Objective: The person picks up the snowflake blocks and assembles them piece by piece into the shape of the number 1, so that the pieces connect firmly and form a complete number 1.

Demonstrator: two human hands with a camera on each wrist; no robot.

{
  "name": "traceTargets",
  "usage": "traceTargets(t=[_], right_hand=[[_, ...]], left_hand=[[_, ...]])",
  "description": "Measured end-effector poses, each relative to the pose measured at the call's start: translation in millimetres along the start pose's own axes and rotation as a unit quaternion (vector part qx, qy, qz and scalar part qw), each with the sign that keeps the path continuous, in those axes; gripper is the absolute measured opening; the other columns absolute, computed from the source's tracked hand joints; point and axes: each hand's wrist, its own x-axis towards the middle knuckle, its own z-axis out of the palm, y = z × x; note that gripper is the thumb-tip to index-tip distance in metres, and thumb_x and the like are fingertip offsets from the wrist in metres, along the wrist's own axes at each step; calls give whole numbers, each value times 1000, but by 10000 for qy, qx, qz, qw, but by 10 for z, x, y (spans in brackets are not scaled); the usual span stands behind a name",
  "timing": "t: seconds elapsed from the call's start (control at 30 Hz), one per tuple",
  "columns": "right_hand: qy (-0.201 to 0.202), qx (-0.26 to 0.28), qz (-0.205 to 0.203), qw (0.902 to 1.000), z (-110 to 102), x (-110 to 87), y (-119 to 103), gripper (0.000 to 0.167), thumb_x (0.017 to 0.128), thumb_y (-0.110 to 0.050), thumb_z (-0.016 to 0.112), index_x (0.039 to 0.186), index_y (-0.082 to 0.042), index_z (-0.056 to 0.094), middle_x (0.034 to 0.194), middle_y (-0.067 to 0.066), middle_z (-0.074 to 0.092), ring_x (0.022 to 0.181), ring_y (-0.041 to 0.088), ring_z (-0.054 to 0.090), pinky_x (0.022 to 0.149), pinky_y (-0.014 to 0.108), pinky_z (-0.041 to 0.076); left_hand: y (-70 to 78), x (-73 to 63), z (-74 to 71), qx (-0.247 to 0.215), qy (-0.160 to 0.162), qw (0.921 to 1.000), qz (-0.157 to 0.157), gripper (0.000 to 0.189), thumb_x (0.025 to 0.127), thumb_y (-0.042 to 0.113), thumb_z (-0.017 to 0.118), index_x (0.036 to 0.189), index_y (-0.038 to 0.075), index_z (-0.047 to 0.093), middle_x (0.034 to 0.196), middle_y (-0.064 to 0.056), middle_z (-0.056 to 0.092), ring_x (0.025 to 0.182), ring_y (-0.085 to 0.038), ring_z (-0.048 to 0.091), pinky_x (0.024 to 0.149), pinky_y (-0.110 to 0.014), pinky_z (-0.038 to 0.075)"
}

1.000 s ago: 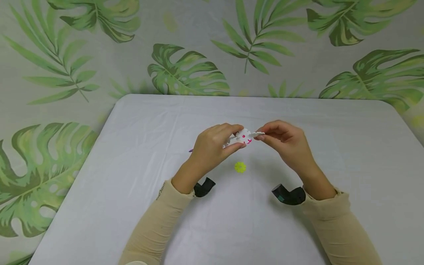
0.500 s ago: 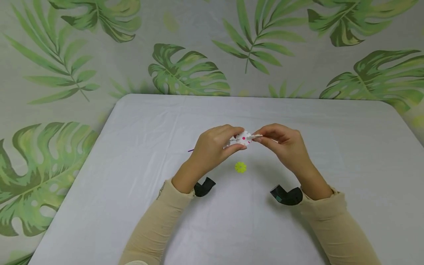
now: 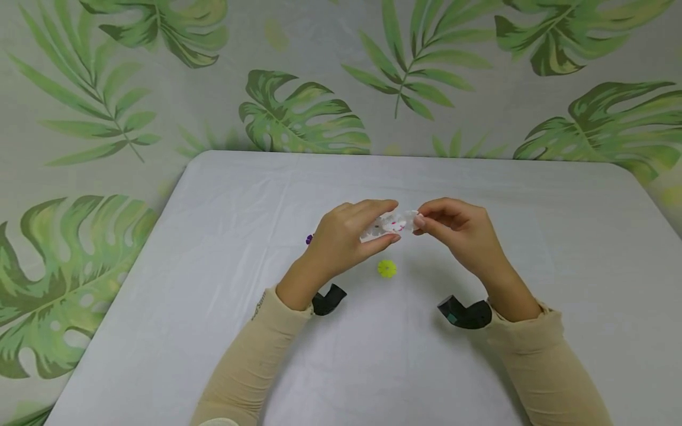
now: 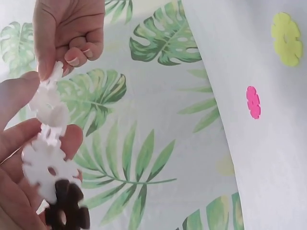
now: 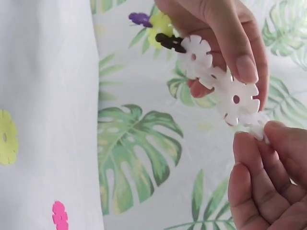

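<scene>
A chain of interlocking snowflake discs hangs between the hands above the table. In the right wrist view it runs from a purple disc through a yellow disc and a black disc to several white discs. My left hand holds the white stretch, thumb on one side and fingers on the other. My right hand pinches the small white end disc between thumb and fingers. In the head view, my left hand hides much of the chain.
A loose yellow snowflake disc lies on the white-covered table, below the hands. A loose pink disc lies near it, mostly hidden behind the chain in the head view. Beyond the table hangs a leaf-patterned cloth.
The white end disc in my right hand has turned from edge-on to flatter. My left fingertips have spread a little. The purple end disc now shows more of its face beside my left hand.
</scene>
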Motion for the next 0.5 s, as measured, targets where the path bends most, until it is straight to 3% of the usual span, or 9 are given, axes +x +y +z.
traceTargets(t=[0.23, 0.5], right_hand=[[-41, 1277, 565, 9902, 69, 10, 3, 7, 81, 12, 58, 88, 12, 59, 83, 15, 61, 67, 23, 63, 67, 31, 51], [109, 1316, 1214, 9838, 131, -10, -21, 7, 82, 3, 61, 89, 6, 61, 79, 12, 64, 66, 22, 64, 68, 29, 51]], left_hand=[[30, 15, 19, 223, -33, 9996, 152, 37, 79, 23, 71, 109, 4, 62, 102, -4, 64, 92, -12, 59, 72, -24, 42], [57, 7, 41, 256, 27, 9995, 185, 34, 78, 21, 71, 107, 5, 63, 95, -2, 65, 85, -12, 60, 73, -21, 44]])
